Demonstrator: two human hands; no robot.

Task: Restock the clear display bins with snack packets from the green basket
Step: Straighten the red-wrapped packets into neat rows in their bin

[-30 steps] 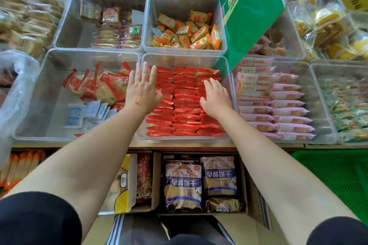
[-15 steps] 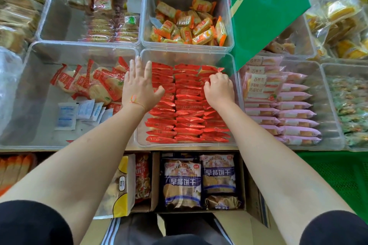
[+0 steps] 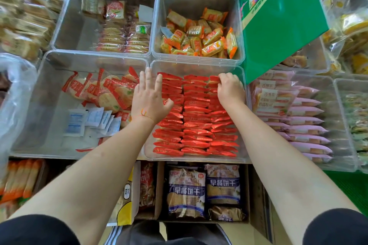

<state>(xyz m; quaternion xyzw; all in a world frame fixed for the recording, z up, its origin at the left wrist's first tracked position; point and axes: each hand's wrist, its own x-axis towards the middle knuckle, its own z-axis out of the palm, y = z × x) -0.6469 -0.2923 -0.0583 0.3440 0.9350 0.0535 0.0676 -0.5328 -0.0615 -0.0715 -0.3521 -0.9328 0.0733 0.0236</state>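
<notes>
A: Cardboard first: an open brown cardboard box (image 3: 203, 191) sits nearest, below the counter edge, with two blue-and-white biscuit bags (image 3: 203, 191) standing inside it.

B: And the green mesh plastic basket (image 3: 348, 189)?

A: Only a corner of it shows, low on the right, beside the person's right forearm. I cannot tell what is in it.

B: Where are the hands?

A: Both reach into the clear rectangular plastic bin (image 3: 196, 158) at the front middle of the counter. It is packed with three rows of shiny red snack packets (image 3: 196, 125). The left hand (image 3: 150, 99) lies flat on the left row, fingers straight and slightly spread, thumb out to the side, fingertips at the bin's far wall. The right hand (image 3: 231, 89) is at the far right corner, fingers (image 3: 224, 80) curled and pinching the top of a red packet there.

B: And around it?

A: Left, a wide clear bin (image 3: 42, 69) with round crackers in red-striped wrappers (image 3: 108, 89) and small white sachets (image 3: 89, 120). Right, a bin of pink-wrapped packets (image 3: 306, 121). Farther back, a clear bin of orange-and-yellow packets (image 3: 199, 36), with a tilted green cardboard sign (image 3: 278, 26) beside it.
</notes>
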